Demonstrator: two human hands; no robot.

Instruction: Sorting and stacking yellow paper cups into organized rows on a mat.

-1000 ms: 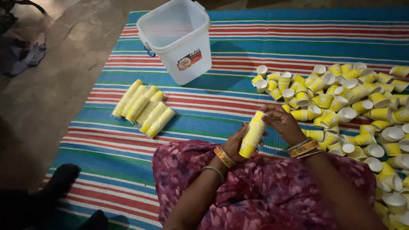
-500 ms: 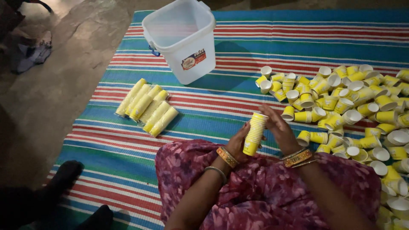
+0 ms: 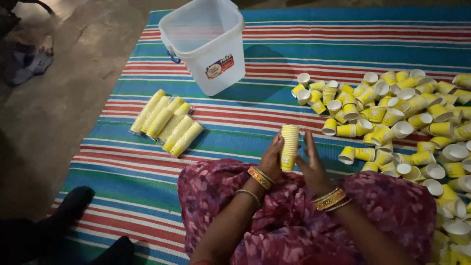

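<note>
A stack of nested yellow paper cups stands upright between my hands, just beyond my knees. My left hand grips the stack from the left side. On the other side, my right hand rests against it with the fingers stretched upward. Gold bangles sit on both wrists. Several loose yellow cups lie scattered in a wide pile to the right, within arm's reach.
Several wrapped sleeves of stacked yellow cups lie side by side on the striped mat at the left. A white plastic bucket stands at the back. Bare ground lies left of the mat; a dark foot shows at lower left.
The cup stack has gone from tilted to upright between my hands. The view has shifted slightly, so the pile and bucket sit a little lower and further right.
</note>
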